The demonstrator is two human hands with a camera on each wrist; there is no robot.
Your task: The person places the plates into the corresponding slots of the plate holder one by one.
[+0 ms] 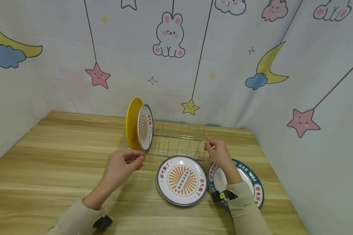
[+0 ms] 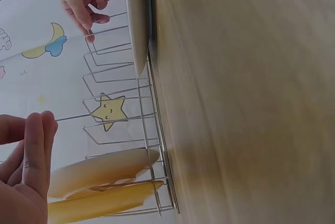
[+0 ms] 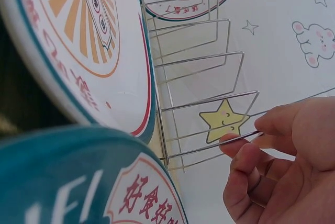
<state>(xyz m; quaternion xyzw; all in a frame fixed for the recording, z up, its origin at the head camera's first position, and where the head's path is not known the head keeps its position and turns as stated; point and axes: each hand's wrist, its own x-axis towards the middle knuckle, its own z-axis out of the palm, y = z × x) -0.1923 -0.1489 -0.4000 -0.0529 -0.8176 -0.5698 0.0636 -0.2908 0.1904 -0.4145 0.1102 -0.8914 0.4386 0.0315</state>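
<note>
A wire dish rack (image 1: 179,136) stands at the back of the wooden table. At its left end a yellow plate (image 1: 131,125) and a white plate with an orange sunburst (image 1: 145,127) stand on edge, side by side. My right hand (image 3: 272,166) pinches the top of the rack's right end wire between thumb and fingers. Near the rack's front left corner is my left hand (image 1: 120,166), its fingers loosely bent with nothing between them. A second sunburst plate (image 1: 182,181) lies face up in front of the rack. My right forearm passes over a teal-rimmed plate (image 1: 255,178), hiding part of it.
Behind the table (image 1: 61,163) hangs a white curtain (image 1: 129,42) printed with stars, moons and a rabbit; it also runs along the right side. The two flat plates lie close together at the rack's front right.
</note>
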